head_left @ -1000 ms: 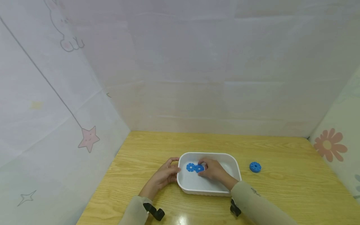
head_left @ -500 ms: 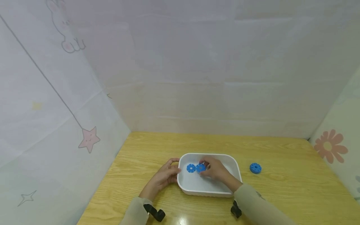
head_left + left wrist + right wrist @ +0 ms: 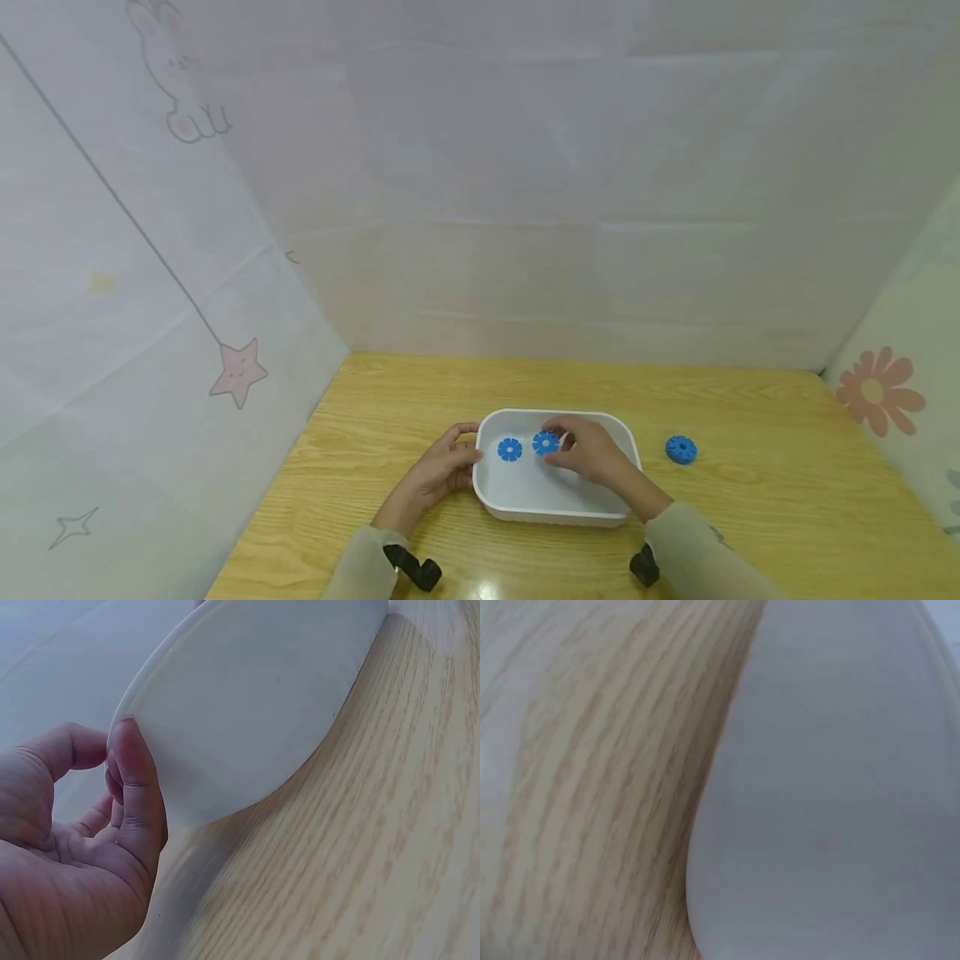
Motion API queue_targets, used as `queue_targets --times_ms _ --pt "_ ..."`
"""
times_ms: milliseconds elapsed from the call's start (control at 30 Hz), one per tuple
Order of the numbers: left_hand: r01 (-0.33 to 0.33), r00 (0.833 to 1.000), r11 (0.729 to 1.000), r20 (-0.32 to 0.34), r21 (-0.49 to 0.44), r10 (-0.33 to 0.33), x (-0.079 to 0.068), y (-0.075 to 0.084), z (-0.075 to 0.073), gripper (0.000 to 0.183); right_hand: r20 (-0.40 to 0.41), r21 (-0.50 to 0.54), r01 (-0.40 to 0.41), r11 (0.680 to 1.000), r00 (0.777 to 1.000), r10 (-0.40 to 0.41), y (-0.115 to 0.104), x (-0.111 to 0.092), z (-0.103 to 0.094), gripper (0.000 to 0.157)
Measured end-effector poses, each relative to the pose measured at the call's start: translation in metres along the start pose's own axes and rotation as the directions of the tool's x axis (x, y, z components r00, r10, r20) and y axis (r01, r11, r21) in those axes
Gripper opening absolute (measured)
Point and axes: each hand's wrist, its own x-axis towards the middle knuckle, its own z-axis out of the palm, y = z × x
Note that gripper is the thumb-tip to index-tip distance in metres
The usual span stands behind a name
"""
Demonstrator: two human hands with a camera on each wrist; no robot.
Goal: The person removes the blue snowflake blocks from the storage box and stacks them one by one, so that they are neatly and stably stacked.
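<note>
A white plastic basin [image 3: 517,492] with rounded corners sits on the wooden table. My left hand [image 3: 438,472] grips its left rim; the left wrist view shows thumb and fingers [image 3: 139,776] on either side of the basin wall [image 3: 247,712]. One blue notched disc [image 3: 510,450], flower-like with a centre hole, lies on the basin floor at the left. Over the basin's middle, my right hand [image 3: 592,450] pinches a second blue notched disc [image 3: 546,443] between thumb and fingers. In the right wrist view the basin's outer side [image 3: 825,787] fills much of the picture and the hand is out of sight.
To the right of the basin, a thick blue notched piece, like stacked discs [image 3: 681,450], rests on the table [image 3: 750,517]. Pale printed sheets [image 3: 525,250] rise behind and at both sides. Black wrist mounts [image 3: 412,567] sit below both hands.
My right hand has drawn its blue disc up and to the right, away from the disc lying at the left, which it overlapped before. My left hand keeps its place on the rim.
</note>
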Motion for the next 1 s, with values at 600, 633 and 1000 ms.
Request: queue_targets --times_ms 600,633,1000 --pt "0.007 1.0 1.0 -0.014 -0.006 -0.007 0.002 -0.002 -0.001 0.054 -0.163 0.066 0.115 0.991 0.981 -0.103 0.029 -0.041 -0.044 0.046" --pt "0.008 1.0 1.0 -0.015 -0.007 -0.008 0.002 -0.002 -0.001 0.054 -0.171 0.069 0.132 0.989 0.978 -0.118 0.031 -0.043 -0.046 0.046" --pt "0.015 1.0 1.0 -0.022 -0.006 -0.015 0.002 -0.002 -0.001 0.056 -0.255 0.069 0.181 0.981 0.954 -0.158 0.051 -0.066 -0.067 0.044"
